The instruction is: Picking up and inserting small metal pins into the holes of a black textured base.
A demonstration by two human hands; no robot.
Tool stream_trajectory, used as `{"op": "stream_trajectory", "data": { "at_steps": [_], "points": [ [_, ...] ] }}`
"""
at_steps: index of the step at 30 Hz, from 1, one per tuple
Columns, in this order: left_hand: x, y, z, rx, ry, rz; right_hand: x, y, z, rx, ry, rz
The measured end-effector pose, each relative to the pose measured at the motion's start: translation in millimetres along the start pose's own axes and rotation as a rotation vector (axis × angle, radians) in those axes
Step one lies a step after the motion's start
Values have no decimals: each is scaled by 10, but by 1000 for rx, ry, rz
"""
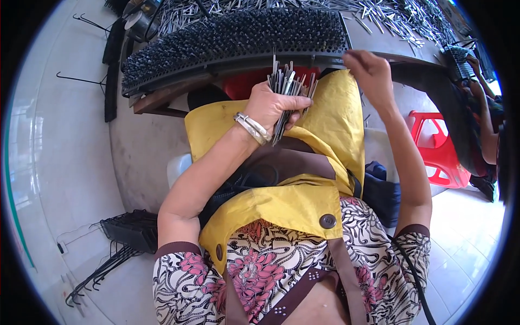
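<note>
My left hand (pixel 268 111) is wrapped round a bundle of thin grey metal strips (pixel 292 81), held upright over my lap, their ends fanning out above the thumb. Past them lies a long dark perforated rack (pixel 238 60), densely filled with upright dark pieces. My right hand (pixel 371 73) is raised by the rack's right front corner, its fingers pinched together. Whether a strip is between those fingertips is too small to make out. A yellow apron (pixel 338 119) covers my lap below both hands.
Loose metal strips (pixel 379 24) are heaped on the table behind the rack. A red plastic stool (pixel 441 149) stands to the right, near another person's arm (pixel 487 122). Wire hooks (pixel 89 78) and a dark block-shaped stack (pixel 131 230) are on the left.
</note>
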State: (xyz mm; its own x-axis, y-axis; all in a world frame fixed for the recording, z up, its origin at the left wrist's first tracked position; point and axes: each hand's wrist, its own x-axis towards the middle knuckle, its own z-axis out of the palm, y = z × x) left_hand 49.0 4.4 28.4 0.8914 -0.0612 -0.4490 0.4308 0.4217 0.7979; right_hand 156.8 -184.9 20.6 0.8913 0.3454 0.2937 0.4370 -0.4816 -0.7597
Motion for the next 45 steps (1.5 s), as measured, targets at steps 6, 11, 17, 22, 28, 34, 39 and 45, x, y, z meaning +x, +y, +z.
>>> {"op": "stream_trajectory", "data": {
  "at_steps": [6, 11, 17, 22, 28, 34, 39, 45],
  "points": [
    [-60, 9, 80, 23, -2, 7, -413, -398, 233, 712, -227, 307],
    [-48, -60, 57, -26, 51, -3, -425, -455, 176, 719, -175, 348],
    [-13, -99, 52, 12, 74, -27, 65, -137, -27, 285, 358, 90],
    [-18, -98, 58, -11, 65, -12, 304, 216, 90, 215, 400, -96],
    [-19, -104, 60, -13, 69, -18, 349, 360, 188, 78, 331, -252],
    [-3, -105, 53, 31, 67, -21, 464, 282, 125, -310, 153, -391],
    [7, -104, 49, -3, 67, -48, 628, 189, 87, -516, -62, -266],
    [15, -96, 53, -14, 40, -53, 743, 191, 51, -483, -79, -251]
  ]
}}
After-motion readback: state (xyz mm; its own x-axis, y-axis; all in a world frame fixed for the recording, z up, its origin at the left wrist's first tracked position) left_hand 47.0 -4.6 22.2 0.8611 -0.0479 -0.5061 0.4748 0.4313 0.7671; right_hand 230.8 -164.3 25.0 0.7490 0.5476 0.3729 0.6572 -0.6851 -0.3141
